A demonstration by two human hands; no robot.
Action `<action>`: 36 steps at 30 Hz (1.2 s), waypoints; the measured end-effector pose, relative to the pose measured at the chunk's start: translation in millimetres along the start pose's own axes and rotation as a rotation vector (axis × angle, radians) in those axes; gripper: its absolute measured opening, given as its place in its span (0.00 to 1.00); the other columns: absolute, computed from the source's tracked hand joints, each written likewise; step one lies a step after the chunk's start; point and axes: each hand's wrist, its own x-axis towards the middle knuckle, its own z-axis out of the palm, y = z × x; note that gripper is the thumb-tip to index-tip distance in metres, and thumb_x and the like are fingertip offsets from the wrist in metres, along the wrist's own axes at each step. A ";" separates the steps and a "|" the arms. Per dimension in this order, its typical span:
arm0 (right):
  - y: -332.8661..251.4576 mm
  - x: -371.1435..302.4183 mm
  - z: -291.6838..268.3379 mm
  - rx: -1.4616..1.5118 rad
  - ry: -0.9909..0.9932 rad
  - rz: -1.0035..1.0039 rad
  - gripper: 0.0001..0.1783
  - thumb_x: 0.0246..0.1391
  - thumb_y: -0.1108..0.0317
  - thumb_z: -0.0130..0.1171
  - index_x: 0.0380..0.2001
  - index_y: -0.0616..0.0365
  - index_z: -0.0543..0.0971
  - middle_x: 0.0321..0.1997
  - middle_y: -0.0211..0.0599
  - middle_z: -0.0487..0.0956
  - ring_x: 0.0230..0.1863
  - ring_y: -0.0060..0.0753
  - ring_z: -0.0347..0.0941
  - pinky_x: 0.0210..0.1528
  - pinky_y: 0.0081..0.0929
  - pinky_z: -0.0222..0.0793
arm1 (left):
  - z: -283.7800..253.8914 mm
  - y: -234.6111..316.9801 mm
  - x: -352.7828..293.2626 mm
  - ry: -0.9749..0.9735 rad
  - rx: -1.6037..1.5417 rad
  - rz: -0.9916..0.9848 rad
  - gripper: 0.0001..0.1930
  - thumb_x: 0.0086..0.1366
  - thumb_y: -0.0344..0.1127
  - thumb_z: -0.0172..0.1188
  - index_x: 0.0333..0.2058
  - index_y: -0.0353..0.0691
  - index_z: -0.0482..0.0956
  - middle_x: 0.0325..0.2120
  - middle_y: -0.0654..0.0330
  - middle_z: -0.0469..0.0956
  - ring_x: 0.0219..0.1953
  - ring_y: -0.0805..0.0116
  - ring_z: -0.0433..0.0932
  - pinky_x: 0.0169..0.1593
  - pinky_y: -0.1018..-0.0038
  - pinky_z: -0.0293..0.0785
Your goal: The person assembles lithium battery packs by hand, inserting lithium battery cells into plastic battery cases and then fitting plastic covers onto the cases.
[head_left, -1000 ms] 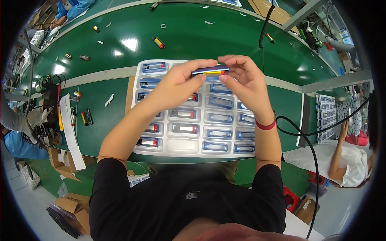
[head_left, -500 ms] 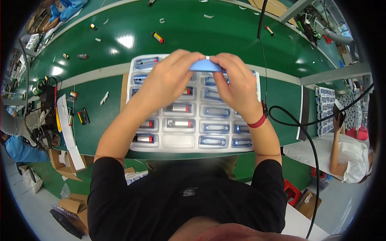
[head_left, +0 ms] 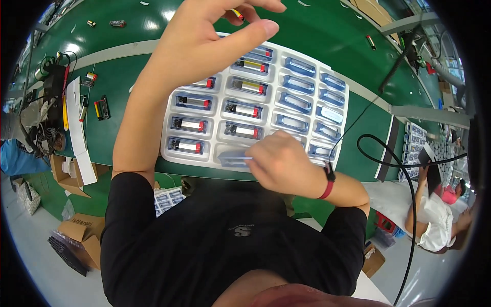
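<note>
Green counter [head_left: 317, 30] bears a white plastic tray [head_left: 213, 125]: left columns show red-tipped cylindrical cells [head_left: 242, 109], right columns none. Left hand [head_left: 200, 43] gapes wide; right hand [head_left: 282, 162] pinches a blue plastic shell [head_left: 234, 159].

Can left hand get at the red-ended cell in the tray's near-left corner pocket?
Probably yes: the left hand looks empty and nothing covers the red-ended cell. It would have to draw back toward the body; the right hand, with a blue case, is at the next pocket.
</note>
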 end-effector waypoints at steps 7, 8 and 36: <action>17.7 13.5 3.4 -0.258 -0.104 -0.114 0.08 0.47 0.68 0.69 0.28 0.57 0.79 0.30 0.37 0.76 0.32 0.43 0.73 0.38 0.38 0.68 | 15.3 67.1 3.5 -0.232 0.635 -0.435 0.10 0.57 0.20 0.59 0.37 0.33 0.83 0.37 0.54 0.83 0.41 0.57 0.82 0.41 0.69 0.77; 19.4 24.9 -5.9 -0.179 -0.037 -0.113 0.06 0.48 0.68 0.66 0.27 0.57 0.79 0.29 0.39 0.76 0.33 0.44 0.74 0.37 0.40 0.68 | 19.5 73.9 2.4 -0.275 0.671 -0.365 0.09 0.52 0.23 0.60 0.34 0.36 0.82 0.34 0.56 0.82 0.38 0.58 0.81 0.37 0.69 0.75; 131.4 34.7 -138.8 0.448 0.603 0.380 0.13 0.62 0.70 0.67 0.46 0.66 0.83 0.32 0.25 0.82 0.30 0.12 0.74 0.32 0.14 0.69 | 29.2 76.2 23.7 -0.328 0.559 -0.567 0.08 0.55 0.20 0.57 0.33 0.36 0.82 0.32 0.56 0.81 0.35 0.52 0.81 0.42 0.65 0.79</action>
